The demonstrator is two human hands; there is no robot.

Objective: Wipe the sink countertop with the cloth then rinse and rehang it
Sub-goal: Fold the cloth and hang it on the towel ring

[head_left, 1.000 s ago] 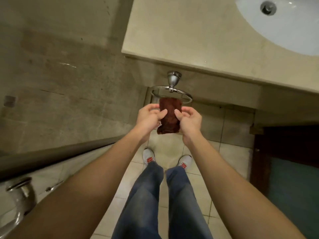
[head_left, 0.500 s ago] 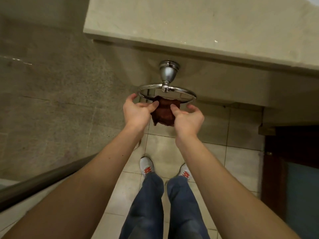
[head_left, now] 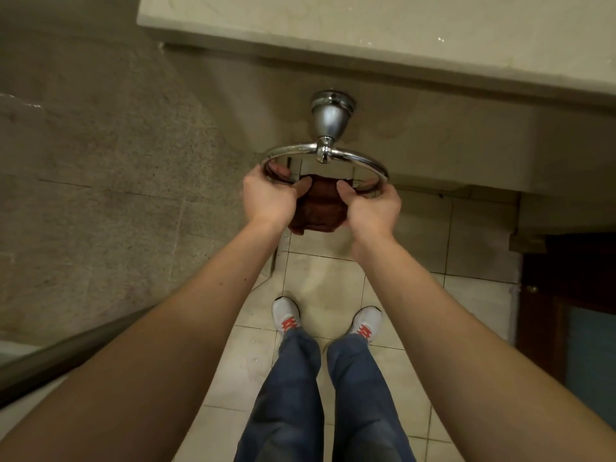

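Your left hand [head_left: 268, 198] and right hand [head_left: 373, 208] both pinch the dark red cloth [head_left: 321, 208], thumbs pressed on its near face, fingers curled behind. The cloth hangs bunched from the near rim of the chrome towel ring [head_left: 361, 158], below the tabletop [head_left: 366, 31] edge. Whether it is draped fully over the rim you cannot tell. Let go with too little fabric over the far side and the heavier near bunch may drag it off onto the tiled floor [head_left: 320, 285]. Tugging unevenly could swing the ring and tip the cloth out.
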